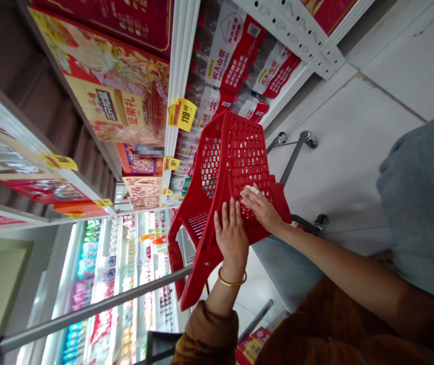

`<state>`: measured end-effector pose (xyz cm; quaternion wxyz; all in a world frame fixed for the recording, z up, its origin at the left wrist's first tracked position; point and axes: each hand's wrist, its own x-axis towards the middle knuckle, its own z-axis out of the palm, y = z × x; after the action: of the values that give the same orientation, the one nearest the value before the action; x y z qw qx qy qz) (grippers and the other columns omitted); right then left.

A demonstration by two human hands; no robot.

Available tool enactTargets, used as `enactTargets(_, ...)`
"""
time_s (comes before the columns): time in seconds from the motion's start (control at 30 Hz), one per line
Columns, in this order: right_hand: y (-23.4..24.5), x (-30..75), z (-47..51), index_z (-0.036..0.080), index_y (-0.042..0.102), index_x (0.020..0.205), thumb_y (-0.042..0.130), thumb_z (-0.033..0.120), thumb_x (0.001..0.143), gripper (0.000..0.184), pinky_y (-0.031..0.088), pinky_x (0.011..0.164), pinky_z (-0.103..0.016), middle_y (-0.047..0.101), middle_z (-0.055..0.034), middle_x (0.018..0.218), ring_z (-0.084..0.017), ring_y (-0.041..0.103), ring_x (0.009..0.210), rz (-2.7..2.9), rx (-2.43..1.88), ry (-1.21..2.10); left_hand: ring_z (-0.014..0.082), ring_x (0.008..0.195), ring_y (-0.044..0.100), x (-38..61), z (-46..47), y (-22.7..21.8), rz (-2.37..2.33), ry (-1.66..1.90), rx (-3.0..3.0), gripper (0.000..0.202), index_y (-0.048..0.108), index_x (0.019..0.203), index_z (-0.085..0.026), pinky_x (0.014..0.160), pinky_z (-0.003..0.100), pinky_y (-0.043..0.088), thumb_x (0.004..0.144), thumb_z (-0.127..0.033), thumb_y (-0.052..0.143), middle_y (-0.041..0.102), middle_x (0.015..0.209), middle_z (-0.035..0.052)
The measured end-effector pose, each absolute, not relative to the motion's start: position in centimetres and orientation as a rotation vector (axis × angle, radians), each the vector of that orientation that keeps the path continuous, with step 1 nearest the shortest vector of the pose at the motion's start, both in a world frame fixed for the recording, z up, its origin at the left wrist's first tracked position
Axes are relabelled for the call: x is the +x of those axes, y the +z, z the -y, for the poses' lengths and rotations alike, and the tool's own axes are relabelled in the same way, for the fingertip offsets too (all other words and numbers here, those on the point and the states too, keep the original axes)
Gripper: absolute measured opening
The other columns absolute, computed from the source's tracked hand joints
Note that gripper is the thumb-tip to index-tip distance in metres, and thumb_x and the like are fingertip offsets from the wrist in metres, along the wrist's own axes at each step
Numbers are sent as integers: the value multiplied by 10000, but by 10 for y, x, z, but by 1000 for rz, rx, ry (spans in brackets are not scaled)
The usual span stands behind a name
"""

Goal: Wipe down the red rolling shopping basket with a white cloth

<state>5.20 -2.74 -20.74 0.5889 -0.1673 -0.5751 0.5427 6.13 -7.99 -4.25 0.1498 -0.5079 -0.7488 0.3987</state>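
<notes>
As the person is steadying a red plastic mesh shopping basket (245, 157) just beside a white metal shelf edge (179, 86), the bangled left hand (232, 235) and the right hand (260, 208) are lying open with fingers spread, sharing the pressure across its wall.

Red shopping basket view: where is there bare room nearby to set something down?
Bare floor tiles lie between the cart's casters and the grey fabric. It is crowded where the basket, under the left hand and right hand, nears shelved bottled water and gift boxes.
</notes>
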Motion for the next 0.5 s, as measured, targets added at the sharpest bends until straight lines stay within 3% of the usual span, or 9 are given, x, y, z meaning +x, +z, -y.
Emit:
enactTargets(0.2, -211, 63, 42, 328, 229, 1505, 380, 143, 1001, 558, 350, 1183, -467, 420, -50, 1509, -199, 307, 1439, 1391, -340, 1265, 210, 1481, 194, 59, 78, -42, 2154, 1180, -1451, 572, 184, 1506, -201, 1225, 511, 132, 962, -170, 361, 232, 1582, 33)
enactTargets(0.5, -213, 81, 60, 219, 396, 1453, 508, 151, 956, 514, 465, 1104, -453, 605, -108, 1314, -229, 474, 1335, 1462, -238, 1127, 217, 1481, 192, 59, 72, -30, 2153, 1252, -1478, 580, 247, 1501, -188, 1229, 463, 167, 957, -251, 438, 255, 1577, 45)
